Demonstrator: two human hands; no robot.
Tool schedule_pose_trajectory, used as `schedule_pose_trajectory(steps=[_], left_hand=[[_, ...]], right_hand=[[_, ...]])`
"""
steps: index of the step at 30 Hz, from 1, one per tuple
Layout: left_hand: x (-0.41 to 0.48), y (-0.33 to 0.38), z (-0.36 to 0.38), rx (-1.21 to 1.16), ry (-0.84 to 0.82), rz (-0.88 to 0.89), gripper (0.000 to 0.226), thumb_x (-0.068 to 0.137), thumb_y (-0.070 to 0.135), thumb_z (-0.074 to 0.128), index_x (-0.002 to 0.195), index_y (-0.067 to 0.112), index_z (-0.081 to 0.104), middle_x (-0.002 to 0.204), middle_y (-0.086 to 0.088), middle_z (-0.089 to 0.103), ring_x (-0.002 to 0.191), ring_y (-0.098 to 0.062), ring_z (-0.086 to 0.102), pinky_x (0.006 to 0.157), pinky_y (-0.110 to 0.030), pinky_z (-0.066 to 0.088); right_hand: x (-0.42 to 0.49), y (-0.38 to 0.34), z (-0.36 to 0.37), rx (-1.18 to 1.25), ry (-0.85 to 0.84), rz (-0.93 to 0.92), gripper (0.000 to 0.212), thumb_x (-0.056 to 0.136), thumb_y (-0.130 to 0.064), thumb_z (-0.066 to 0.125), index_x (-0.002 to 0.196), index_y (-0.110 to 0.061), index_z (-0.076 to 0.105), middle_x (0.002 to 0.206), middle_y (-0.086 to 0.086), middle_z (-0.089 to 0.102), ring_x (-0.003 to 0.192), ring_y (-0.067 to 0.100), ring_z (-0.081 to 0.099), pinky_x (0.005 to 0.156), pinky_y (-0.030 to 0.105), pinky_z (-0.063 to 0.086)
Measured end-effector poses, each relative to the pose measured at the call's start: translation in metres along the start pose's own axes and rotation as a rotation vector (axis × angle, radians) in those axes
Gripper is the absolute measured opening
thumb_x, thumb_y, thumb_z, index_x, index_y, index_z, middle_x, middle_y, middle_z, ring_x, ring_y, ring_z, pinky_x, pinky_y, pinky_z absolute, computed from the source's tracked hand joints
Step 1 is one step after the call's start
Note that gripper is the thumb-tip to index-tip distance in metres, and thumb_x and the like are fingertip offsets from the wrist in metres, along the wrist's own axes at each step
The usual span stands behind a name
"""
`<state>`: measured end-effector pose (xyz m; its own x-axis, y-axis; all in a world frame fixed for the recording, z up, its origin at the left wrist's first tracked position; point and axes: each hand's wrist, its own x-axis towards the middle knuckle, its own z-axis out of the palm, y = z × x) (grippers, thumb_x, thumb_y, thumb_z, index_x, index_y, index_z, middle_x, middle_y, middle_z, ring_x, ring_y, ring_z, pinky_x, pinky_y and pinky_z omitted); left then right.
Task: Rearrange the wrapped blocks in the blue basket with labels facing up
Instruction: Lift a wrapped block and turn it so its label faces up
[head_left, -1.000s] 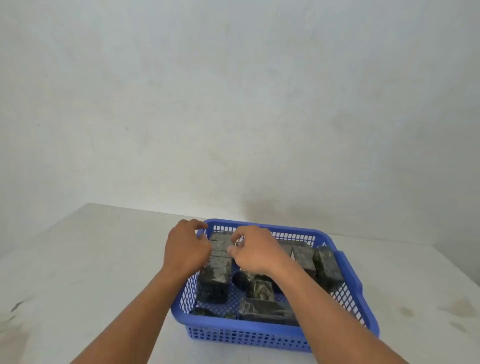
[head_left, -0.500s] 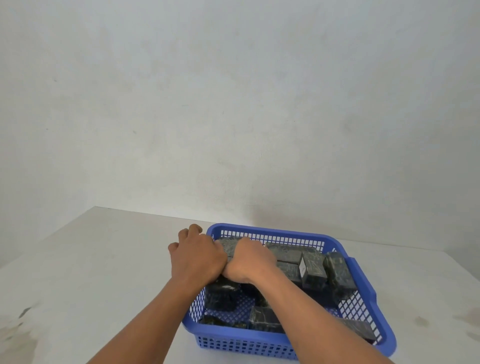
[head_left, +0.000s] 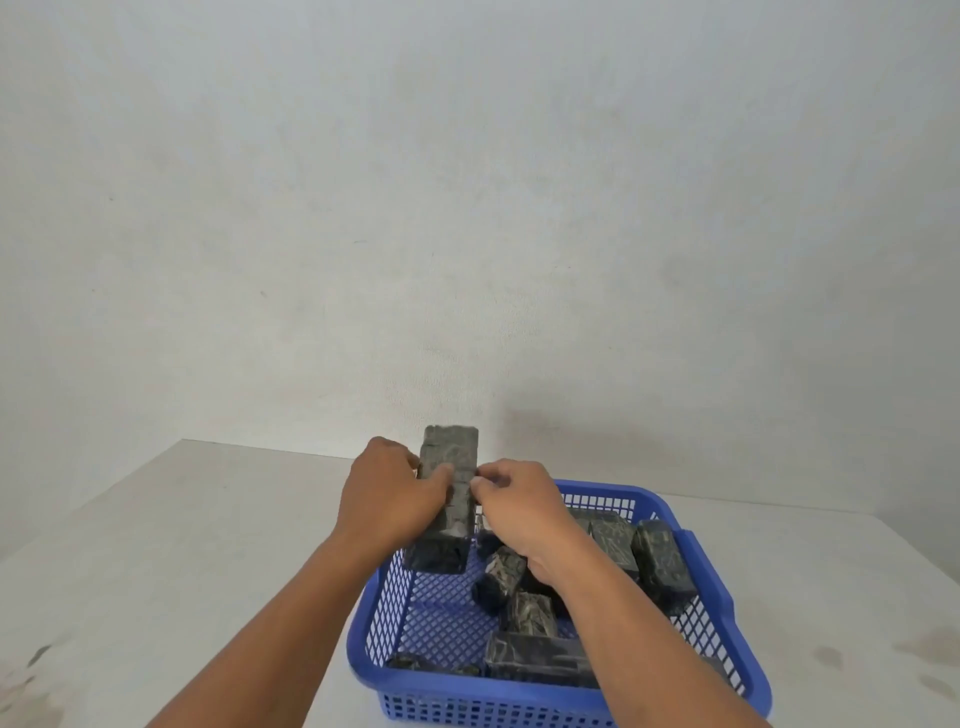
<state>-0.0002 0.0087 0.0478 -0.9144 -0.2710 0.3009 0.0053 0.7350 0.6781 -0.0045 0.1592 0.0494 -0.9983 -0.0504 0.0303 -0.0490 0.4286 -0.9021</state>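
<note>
**Ana:** Head view had both hands up at the far left corner of the blue basket (head_left: 696, 561), gripping one long wrapped block (head_left: 449, 483) between them. The left hand (head_left: 387, 501) was curled round its left side, thumb across the face; the right hand (head_left: 514, 499) pinched its right edge with the fingertips.

**Ben:** Was it clear of the basket?

**Ana:** Mostly. The far end stood above the rim, tilted away from the person, while the near end hung low over the mesh floor just inside the left wall. I could not tell whether it touched anything.

**Ben:** And the label?

**Ana:** None was visible on the face turned to the camera, only dark crinkled wrap. So I judged the step was a turn about the long axis to find the labelled side.

**Ben:** How would you have advised doing that well?

**Ana:** Lift the low end free of the wall first, then roll it between the palms rather than the fingertips; the wrap looked slick, and a pinch could slip. Lay it flat along the left wall, where the floor showed bare.

**Ben:** The others?

**Ana:** The loose blocks (head_left: 501, 577) lay jumbled towards the middle and right, some leaning on each other. One with a rounded top (head_left: 662, 564) sat against the right wall. Setting the long one down gently would have avoided knocking them.
</note>
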Motion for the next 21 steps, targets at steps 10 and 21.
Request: schedule_pose_trajectory(steps=[10,21], left_hand=[[-0.018,0.017,-0.011,-0.504,-0.181,-0.178,0.086,0.067,0.041,0.085,0.138,0.018,0.043,0.099,0.0,0.065,0.073,-0.014,0.072,0.055,-0.026,0.057],[-0.025,0.019,-0.018,-0.849,-0.328,-0.117,0.036,0.094,0.02,0.037,0.1,0.012,0.072,0.097,-0.013,0.076,0.087,-0.03,0.074,0.069,-0.04,0.059]], right_hand=[[-0.013,0.004,-0.018,0.381,0.036,-0.001,0.039,0.087,0.004,0.066,0.107,-0.029,0.068,0.111,0.01,0.063,0.095,0.032,0.067,0.081,0.051,0.06],[-0.023,0.005,-0.033,0.824,-0.307,0.082,0.028,0.082,0.0,0.072,0.103,-0.007,0.055,0.09,0.015,0.074,0.08,0.031,0.071,0.069,0.043,0.058]])
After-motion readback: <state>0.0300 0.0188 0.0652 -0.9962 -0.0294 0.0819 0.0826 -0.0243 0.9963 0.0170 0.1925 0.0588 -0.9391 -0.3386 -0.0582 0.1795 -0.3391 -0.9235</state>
